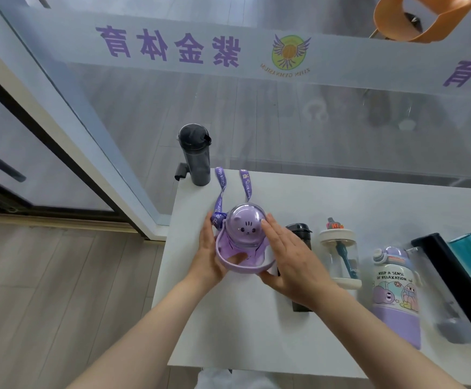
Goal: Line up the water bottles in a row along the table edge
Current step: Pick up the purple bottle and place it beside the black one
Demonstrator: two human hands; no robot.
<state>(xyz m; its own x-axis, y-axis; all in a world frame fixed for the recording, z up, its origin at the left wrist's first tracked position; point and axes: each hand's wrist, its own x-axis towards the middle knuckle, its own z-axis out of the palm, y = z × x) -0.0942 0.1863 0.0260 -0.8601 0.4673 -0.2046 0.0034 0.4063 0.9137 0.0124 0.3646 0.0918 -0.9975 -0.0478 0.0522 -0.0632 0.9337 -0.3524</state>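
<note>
Dark bottle (298,248) is sitting just beside your right hand (290,259); row continues right. You're clasping the purple bear-lid bottle (242,234) between it and left hand (211,254), upright, near table's (228,318) left edge.

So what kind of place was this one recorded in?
Probably a gym or sports centre lobby: the glass partition's frosted band carries a winged ball logo with "gymnasium" lettering seen mirrored, and a white table holds many water bottles.
</note>
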